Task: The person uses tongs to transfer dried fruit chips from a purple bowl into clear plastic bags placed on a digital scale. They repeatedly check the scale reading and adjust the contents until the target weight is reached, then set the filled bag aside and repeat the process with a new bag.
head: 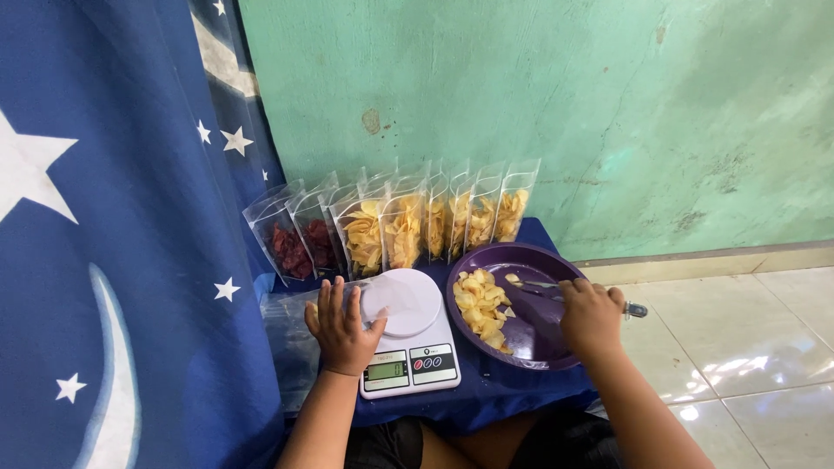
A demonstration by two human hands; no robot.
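While the blue star-patterned curtain (113, 243) fills everything to the left of the white kitchen scale (407, 334), the green wall (565, 113) rises behind it and pale floor tiles (738, 339) spread off to its right. Under the scale lies a low worktop (486, 395) draped in dark blue cloth. Behind the scale stands a row of clear upright pouches (408, 221), most holding yellow chips, the two at the far left holding dark red ones. Just right of the scale sits a round purple bowl (534, 304) with a heap of yellow chips (482, 308) on the side nearest the scale.

Those chips look thin, dry and brittle, very light, so I judge they want scooping from beneath rather than pinching. An empty clear pouch (369, 300) lies partly over the scale's round platform; it seems flimsy and slippery, best held at its open rim.

Left hand (343, 326): palm down at the scale's left edge, fingers spread and flat, pressing on the pouch rather than gripping it. Right hand (592, 314): over the bowl's right rim, fingers curled tight around the handle of a metal spoon (543, 285), whose bowl end reaches toward the chips, forearm coming up from below.
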